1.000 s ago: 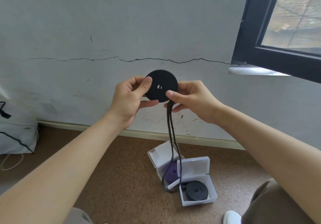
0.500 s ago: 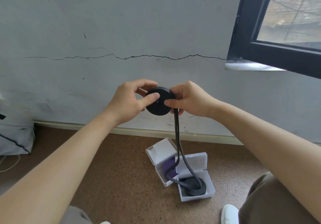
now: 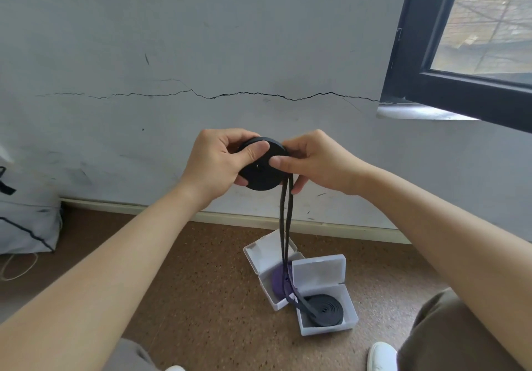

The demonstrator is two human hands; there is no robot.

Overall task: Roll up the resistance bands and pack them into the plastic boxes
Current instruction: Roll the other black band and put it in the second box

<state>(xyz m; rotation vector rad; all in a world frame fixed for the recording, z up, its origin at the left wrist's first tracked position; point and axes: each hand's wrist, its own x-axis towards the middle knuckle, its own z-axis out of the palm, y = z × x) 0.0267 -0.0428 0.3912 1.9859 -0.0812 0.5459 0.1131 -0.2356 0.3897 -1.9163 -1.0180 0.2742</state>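
Hands both grip the black band roll (image 3: 260, 170) up in front of the wall (image 3: 172, 39): left hand (image 3: 218, 160) pinches its face, right hand (image 3: 316, 160) holds the edge where the loose tail (image 3: 285, 226) feeds in. Since a second ago the disc has tipped flatter and the tail's end has drifted from the left box (image 3: 270, 298) with the purple band (image 3: 277, 283) onto the coiled band (image 3: 325, 308) in the right box (image 3: 328, 326), so I'd guess several turns remain before packing.

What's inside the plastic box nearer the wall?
A purple rolled band lies in that box. The hanging black band and the other box's lid cover the rest.
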